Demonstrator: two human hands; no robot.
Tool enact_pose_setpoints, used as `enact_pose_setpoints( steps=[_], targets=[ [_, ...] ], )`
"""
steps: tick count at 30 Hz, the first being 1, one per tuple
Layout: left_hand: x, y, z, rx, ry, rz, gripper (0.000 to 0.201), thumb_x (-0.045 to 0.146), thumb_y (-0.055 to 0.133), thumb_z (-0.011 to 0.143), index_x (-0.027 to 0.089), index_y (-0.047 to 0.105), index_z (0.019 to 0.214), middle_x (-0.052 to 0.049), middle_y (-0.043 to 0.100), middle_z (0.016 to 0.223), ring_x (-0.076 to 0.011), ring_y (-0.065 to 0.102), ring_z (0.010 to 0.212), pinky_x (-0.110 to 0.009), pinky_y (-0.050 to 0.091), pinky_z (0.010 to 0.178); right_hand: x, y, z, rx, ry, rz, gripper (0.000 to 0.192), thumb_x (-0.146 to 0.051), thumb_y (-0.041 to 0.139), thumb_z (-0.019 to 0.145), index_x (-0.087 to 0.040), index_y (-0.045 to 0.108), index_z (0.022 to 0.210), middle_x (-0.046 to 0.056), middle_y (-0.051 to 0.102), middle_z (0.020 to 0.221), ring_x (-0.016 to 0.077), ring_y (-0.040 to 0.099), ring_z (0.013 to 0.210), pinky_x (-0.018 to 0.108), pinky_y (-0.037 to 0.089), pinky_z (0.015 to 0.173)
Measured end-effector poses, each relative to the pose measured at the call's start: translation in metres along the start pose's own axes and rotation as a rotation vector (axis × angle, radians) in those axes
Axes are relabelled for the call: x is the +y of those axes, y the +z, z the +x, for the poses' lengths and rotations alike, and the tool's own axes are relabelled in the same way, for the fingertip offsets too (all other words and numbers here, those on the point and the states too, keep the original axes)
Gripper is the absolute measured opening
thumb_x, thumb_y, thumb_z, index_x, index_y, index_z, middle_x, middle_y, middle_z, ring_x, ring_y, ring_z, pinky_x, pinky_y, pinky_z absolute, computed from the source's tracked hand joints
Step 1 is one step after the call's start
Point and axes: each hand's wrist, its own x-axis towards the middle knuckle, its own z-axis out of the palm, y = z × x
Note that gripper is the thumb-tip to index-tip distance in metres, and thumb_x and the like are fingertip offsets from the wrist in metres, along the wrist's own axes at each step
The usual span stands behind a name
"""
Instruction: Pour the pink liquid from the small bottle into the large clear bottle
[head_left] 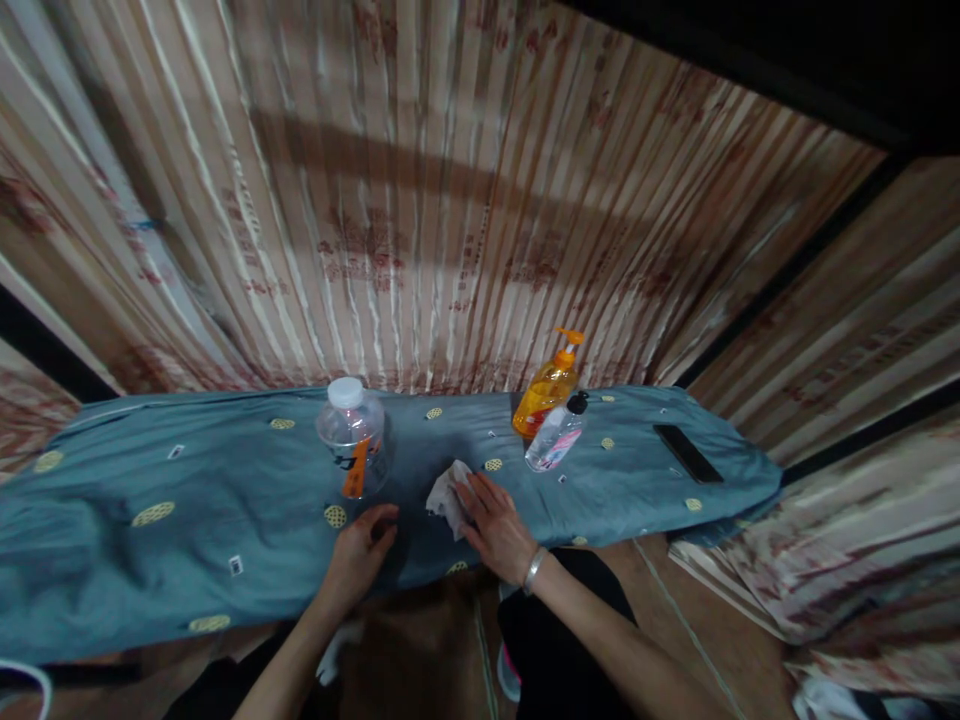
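A low surface covered with a blue-grey patterned cloth (187, 500) stretches across the view. My right hand (496, 528) presses on a crumpled white tissue (448, 492) lying on the cloth, fingers curled over its edge. My left hand (361, 552) rests on the cloth's near edge with its fingers bent, holding nothing I can see. A clear plastic bottle with a white cap and orange label (351, 436) stands just beyond my left hand.
An orange pump bottle (549, 388) and a small clear bottle with a black cap (557, 434) stand at the back right. A black phone (687, 453) lies further right. A striped curtain (450, 200) hangs behind. My dark-clothed knees are below the cloth.
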Motion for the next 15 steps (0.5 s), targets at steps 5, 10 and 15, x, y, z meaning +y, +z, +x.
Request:
enact_pose_setpoints(
  steps=[5, 10, 15],
  targets=[
    [0.003, 0.0, -0.006, 0.021, 0.01, -0.002, 0.035, 0.042, 0.053, 0.073, 0.022, 0.072, 0.094, -0.009, 0.08, 0.098, -0.0268, 0.076, 0.091, -0.041, 0.06, 0.084, 0.028, -0.01, -0.064, 0.22, 0.099, 0.188, 0.044, -0.018, 0.038, 0.098, -0.018, 0.061, 0.135, 0.015, 0.068, 0.131, 0.0273, 0.064, 0.124, 0.045, 0.053, 0.105],
    [0.003, 0.002, -0.007, 0.022, 0.023, 0.011, 0.039, 0.048, 0.051, 0.072, 0.022, 0.071, 0.094, -0.01, 0.081, 0.096, -0.027, 0.077, 0.087, -0.041, 0.062, 0.08, 0.055, -0.033, -0.123, 0.396, 0.406, 0.333, 0.036, -0.038, 0.038, 0.1, -0.026, 0.072, 0.104, 0.005, 0.074, 0.076, 0.0224, 0.073, 0.067, 0.032, 0.06, 0.067],
    [0.003, 0.005, -0.001, 0.054, 0.036, 0.052, 0.039, 0.05, 0.05, 0.07, 0.023, 0.071, 0.089, -0.009, 0.081, 0.091, -0.0274, 0.078, 0.082, -0.04, 0.063, 0.077, 0.084, -0.037, -0.15, 0.531, 0.606, 0.383, 0.057, -0.068, 0.039, 0.092, -0.024, 0.072, 0.078, 0.002, 0.062, 0.056, 0.0208, 0.063, 0.052, 0.031, 0.054, 0.055]
  ],
)
